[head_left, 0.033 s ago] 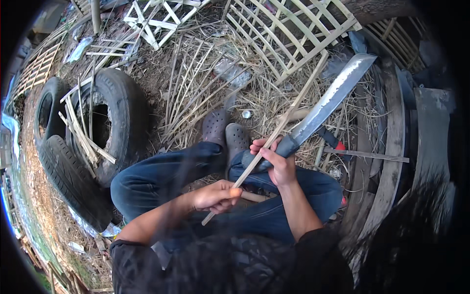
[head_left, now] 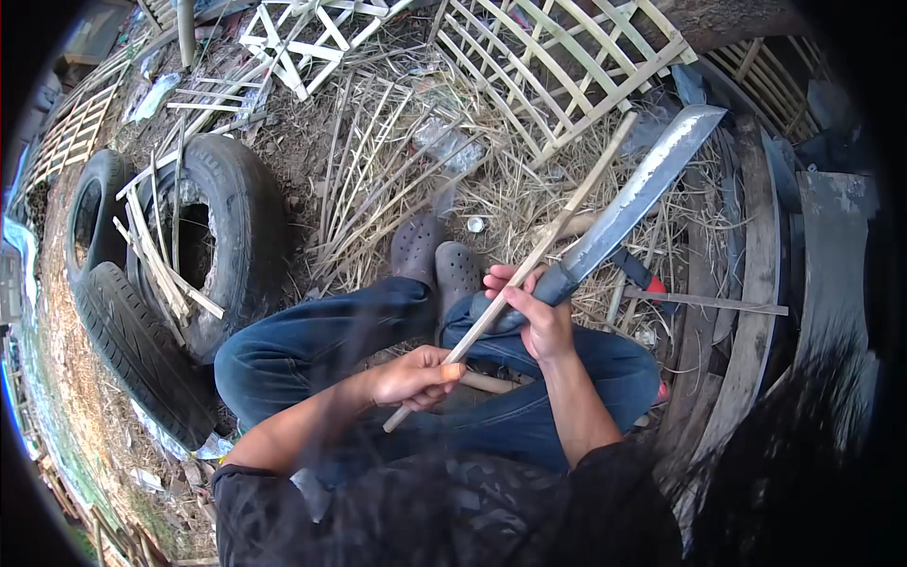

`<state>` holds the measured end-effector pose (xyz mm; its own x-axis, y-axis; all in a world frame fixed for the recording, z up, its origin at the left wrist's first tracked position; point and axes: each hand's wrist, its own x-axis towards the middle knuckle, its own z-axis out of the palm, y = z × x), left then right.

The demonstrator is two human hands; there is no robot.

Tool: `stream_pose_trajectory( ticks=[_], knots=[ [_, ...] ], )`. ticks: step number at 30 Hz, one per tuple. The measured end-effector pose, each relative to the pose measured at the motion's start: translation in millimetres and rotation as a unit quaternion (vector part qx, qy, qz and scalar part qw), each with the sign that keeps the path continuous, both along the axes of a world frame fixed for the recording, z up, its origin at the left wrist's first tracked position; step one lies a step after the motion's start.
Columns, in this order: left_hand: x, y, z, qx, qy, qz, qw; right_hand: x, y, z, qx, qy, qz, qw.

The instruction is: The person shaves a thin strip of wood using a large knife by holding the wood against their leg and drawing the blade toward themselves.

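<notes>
A long, thin bamboo strip (head_left: 578, 200) runs slantwise in front of me, its far end up and to the right. My left hand (head_left: 416, 380), with an orange wrap on one finger, is closed round the strip near its lower end. Higher up, my right hand (head_left: 540, 321) pinches the same strip between thumb and fingers. That hand also holds a machete (head_left: 644, 189) by its dark handle. The broad blade points away to the upper right, beside the strip and roughly parallel to it. Part of the handle is hidden behind my right fingers.
Old tires (head_left: 248, 236) stand at left with split strips laid across them. Loose bamboo strips (head_left: 364, 194) lie on the straw-strewn ground ahead. Lattice panels (head_left: 567, 61) lie at the far side. Wooden planks (head_left: 751, 312) line the right, near a red-and-black tool (head_left: 652, 282).
The bamboo strip has shifted slightly down and toward the left, its far end now a little lower. Both hands keep their hold, and the machete stays nearly still.
</notes>
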<state>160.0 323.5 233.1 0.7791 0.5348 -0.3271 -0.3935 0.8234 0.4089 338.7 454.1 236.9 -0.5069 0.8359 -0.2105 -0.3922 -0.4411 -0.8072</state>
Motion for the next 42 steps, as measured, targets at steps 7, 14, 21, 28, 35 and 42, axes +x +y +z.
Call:
stream_pose_trajectory(
  ticks=[7, 14, 21, 28, 35, 42],
  knots=[
    [-17.1, 14.5, 33.4, 0.159, 0.283, 0.169, 0.931, 26.6, 22.1, 7.6, 0.078, -0.235, -0.002, 0.969],
    [-36.7, 13.4, 31.7, 0.056, 0.196, 0.208, 0.957, 17.0, 18.6, 44.7, 0.332, -0.469, 0.058, 0.816],
    [-37.6, 2.1, 29.3, 0.008, -0.083, 0.185, 0.979, -11.3, 9.8, 56.0, 0.528, -0.503, 0.130, 0.672],
    [-39.3, -0.7, 46.2, 0.049, -0.028, 0.171, 0.984, 1.5, 45.1, 85.1, 0.586, -0.537, 0.135, 0.592],
    [-34.1, -3.2, 56.5, 0.014, 0.040, 0.120, 0.992, 37.2, 78.0, 106.6, 0.507, -0.645, 0.100, 0.563],
    [-32.4, -4.2, 62.7, 0.044, 0.062, 0.115, 0.991, 23.7, 43.1, 105.2, 0.559, -0.573, 0.124, 0.586]
  ],
)
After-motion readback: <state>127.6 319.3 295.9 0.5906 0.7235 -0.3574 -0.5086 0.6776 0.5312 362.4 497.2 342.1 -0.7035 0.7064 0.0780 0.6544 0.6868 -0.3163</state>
